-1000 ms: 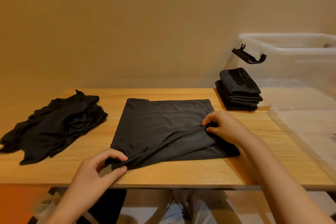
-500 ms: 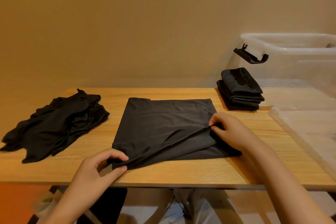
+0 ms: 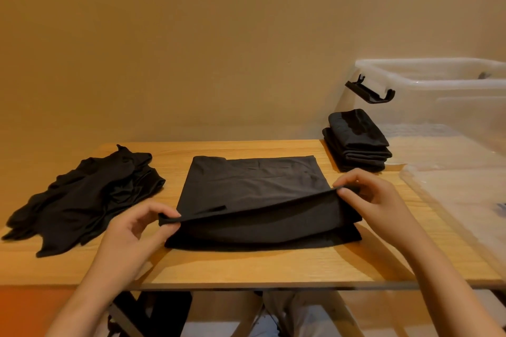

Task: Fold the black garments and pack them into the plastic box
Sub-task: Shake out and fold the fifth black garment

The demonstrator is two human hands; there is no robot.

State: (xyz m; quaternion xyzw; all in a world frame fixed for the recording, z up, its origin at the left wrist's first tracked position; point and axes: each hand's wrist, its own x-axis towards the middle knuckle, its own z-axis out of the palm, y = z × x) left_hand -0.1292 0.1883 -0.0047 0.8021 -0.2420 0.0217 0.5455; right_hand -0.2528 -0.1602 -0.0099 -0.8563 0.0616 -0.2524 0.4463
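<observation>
Black garment [image 3: 254,191], partly folded, lies mid-way along the wooden table [image 3: 246,268], with its near edge raised off the layers beneath. Our left hand [image 3: 137,230] pinches that edge at its left corner, and our right hand [image 3: 375,200] pinches the right corner. The edge runs taut between them, higher on the right. An unfolded heap [image 3: 87,200] sits to the left. A folded stack [image 3: 356,142] sits far right, just beside the clear plastic box [image 3: 438,96], which has no lid on.

Our reading is that the near edge is going over to the far edge. To do it well, we should level both corners, hold the tension, land them on the far corners, then smooth outward. Slack in the middle would likely crease.
</observation>
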